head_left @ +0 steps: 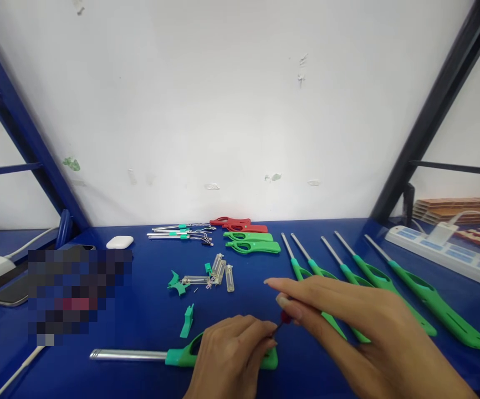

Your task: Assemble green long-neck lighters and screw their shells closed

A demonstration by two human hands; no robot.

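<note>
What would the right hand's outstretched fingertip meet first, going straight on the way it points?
Probably the rightmost clear tube on the table; the right hand looks raised, though, so it might pass above.

The head camera's looking forward and down across the blue table [148, 310] — left hand [231, 354] and right hand [360, 327] close below, white wall [240, 111] straight ahead, farther off — a wide view, catching slanted posts [435, 111] both sides.

Workshop; blue bench [140, 310], lighter parts [229, 279]
</note>
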